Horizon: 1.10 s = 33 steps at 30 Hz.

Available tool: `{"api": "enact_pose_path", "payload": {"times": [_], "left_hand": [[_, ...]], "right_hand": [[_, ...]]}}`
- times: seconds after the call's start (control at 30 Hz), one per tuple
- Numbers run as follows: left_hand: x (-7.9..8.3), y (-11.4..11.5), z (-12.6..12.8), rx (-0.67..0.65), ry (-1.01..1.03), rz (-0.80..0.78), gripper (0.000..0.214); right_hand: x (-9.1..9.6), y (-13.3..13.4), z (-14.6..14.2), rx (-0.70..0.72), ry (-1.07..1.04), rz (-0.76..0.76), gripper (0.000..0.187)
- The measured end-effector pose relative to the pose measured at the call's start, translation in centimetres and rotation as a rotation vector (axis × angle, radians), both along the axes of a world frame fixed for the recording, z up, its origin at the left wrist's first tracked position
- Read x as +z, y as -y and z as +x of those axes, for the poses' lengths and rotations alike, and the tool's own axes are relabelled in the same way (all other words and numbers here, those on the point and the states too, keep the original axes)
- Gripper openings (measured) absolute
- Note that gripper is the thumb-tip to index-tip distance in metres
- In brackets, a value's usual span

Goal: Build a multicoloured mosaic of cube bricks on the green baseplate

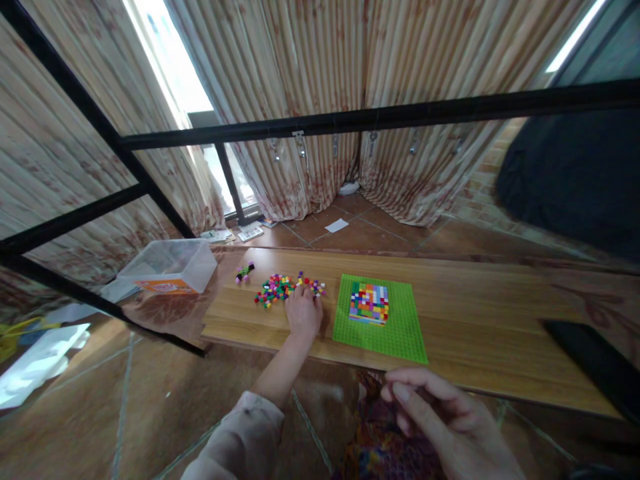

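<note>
A loose pile of small coloured toy bricks point(277, 288) lies on the low wooden board. My left hand point(304, 312) reaches onto the pile's right side, fingers curled together and down among the bricks; whatever is under its fingertips is hidden. On the green baseplate point(383, 340), right of the pile, a rectangular block of multicoloured bricks point(369, 304) is built up. My right hand point(445, 417) hangs in front of the board's near edge, below the baseplate. Its thumb and fingers are pinched together, and anything between them is too small to see.
A small brick cluster point(245, 272) sits left of the pile. Beyond the board's left end stands a clear plastic box point(173, 263). A dark flat object point(593, 360) lies at the board's right end. Black metal bars point(330, 125) cross in front of the curtains point(300, 67).
</note>
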State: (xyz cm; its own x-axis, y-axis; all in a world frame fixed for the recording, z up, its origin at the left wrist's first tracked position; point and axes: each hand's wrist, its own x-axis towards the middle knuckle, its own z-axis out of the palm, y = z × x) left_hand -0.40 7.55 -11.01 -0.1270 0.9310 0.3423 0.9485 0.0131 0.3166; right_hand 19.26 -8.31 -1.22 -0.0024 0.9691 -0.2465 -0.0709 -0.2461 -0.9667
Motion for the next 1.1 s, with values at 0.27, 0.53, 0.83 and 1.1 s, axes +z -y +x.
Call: {"api": "enact_pose_path", "payload": {"times": [0.27, 0.53, 0.83, 1.1], "left_hand": [[3.8, 5.8, 1.1, -0.300, 0.790, -0.060, 0.015], [10.1, 13.6, 4.9, -0.627, 1.055, -0.202, 0.009], [10.9, 13.3, 4.6, -0.681, 1.061, -0.186, 0.002], [10.9, 13.2, 5.3, -0.727, 1.089, -0.178, 0.004]], "right_hand": [[-0.2, 0.1, -0.5, -0.092, -0.078, -0.008, 0.024], [1.1, 0.2, -0.6, -0.132, -0.126, 0.074, 0.016], [1.1, 0.8, -0.3, -0.080, -0.127, 0.071, 0.012], [0.8, 0.5, -0.1, -0.104, -0.214, 0.101, 0.013]]}}
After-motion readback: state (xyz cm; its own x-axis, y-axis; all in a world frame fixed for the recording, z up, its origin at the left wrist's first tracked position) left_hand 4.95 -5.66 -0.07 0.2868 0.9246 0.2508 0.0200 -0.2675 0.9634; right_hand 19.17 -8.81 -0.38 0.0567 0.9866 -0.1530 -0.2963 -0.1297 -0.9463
